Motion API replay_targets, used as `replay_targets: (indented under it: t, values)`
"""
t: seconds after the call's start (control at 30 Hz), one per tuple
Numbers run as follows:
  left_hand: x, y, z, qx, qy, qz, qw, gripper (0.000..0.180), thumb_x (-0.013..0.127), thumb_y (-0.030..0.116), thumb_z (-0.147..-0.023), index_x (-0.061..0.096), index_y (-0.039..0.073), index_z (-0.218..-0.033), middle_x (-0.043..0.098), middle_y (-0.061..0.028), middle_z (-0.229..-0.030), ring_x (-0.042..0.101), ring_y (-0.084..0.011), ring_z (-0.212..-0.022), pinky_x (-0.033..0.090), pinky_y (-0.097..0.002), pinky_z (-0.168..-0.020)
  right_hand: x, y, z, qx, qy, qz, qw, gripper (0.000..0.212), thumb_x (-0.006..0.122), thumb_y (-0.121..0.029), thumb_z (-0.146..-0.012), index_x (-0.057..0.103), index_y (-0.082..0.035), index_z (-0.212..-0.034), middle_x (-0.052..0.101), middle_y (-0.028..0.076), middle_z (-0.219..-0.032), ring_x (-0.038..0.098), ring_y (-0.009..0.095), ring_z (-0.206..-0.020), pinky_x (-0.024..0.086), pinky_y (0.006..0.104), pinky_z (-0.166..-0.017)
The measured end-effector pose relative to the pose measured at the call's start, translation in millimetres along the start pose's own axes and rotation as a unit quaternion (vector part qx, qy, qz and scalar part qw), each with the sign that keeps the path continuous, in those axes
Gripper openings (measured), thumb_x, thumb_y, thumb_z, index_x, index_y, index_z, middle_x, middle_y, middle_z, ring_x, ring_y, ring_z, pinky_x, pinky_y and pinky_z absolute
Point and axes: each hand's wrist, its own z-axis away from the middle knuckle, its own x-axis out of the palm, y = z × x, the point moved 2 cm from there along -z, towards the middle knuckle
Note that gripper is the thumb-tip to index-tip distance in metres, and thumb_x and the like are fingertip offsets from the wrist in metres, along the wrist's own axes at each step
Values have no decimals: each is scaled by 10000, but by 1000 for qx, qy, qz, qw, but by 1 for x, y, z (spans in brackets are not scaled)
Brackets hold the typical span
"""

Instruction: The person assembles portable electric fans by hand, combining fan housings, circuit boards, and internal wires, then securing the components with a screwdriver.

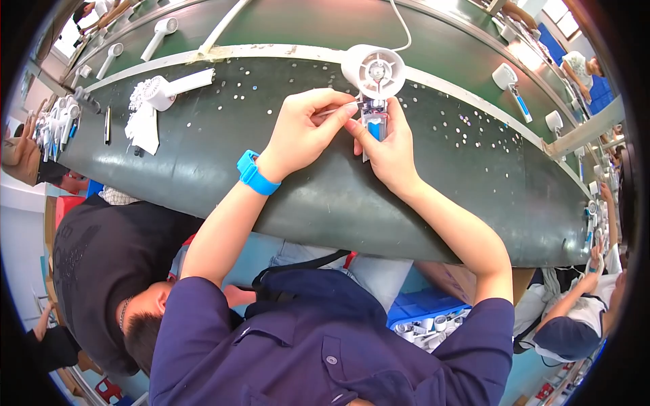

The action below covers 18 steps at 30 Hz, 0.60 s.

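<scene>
A white handheld fan (350,65) rests on the dark green bench with its round head away from me. Its handle is uncovered, baring small inner parts and a blue battery (374,130). My right hand (395,152) is closed around the handle, thumb along its left side. My left hand (301,128), with a blue band at the wrist, pinches at the handle just below the fan head. Something thin and pale shows at those fingertips; whether it is a wire or a tool I cannot tell.
Left on the bench lie another white fan (159,93), a heap of small white parts (140,95) and a dark pen-like stick (107,125). Tiny pale discs dot the surface. Beyond a pale rail (284,51), more fans lie on a green belt. Co-workers sit on both sides.
</scene>
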Motion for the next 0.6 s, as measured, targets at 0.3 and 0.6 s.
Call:
replay_targets:
  t: [0.3, 0.6]
  values:
    - [-3, -4, -1, -26, -19, -4, 999, 184, 620, 67, -880, 645, -45, -1023, 662, -53, -876, 597, -73, -808, 486, -209, -714, 0, 1, 2, 4, -25, -1, 1000, 360, 653, -104, -864, 429, -33, -1136, 554, 8, -776, 523, 63, -561, 398, 198, -484]
    - [-5, -3, -3, -31, -41, 14, 999, 198, 617, 68, -880, 641, -51, -1037, 668, -61, -878, 597, -78, -811, 485, -217, -725, 1, -1, 1, 14, -39, -15, 999, 351, 648, -94, -865, 414, -27, -1119, 549, 17, -784, 525, 75, -565, 409, 207, -495]
